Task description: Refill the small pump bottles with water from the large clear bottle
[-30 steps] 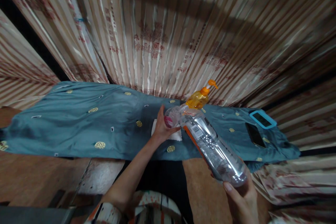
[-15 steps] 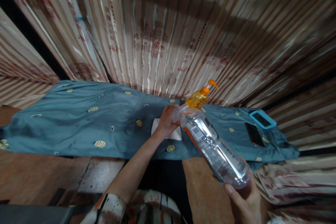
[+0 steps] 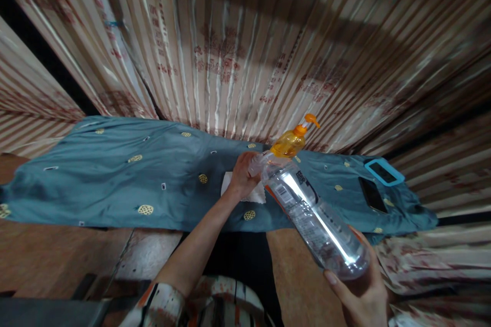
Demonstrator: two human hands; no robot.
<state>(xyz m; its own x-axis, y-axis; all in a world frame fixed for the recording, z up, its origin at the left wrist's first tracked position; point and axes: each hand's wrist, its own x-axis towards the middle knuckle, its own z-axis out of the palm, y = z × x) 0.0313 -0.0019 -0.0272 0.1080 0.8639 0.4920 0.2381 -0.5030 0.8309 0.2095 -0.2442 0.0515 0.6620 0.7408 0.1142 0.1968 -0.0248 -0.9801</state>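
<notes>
Centre frame: our left hand [image 3: 242, 176] closed around the neck end of a clear plastic bottle [image 3: 312, 214]. The bottle slants toward lower right, where our right hand [image 3: 360, 291] cups its base. White tissue [image 3: 256, 195] lies under the left hand on a teal cloth [image 3: 115, 179]. Orange pump bottle [image 3: 291, 142] stands just behind. Two phones [image 3: 378, 184] at right on the cloth. Striped curtain [image 3: 245, 41] fills the upper frame.
</notes>
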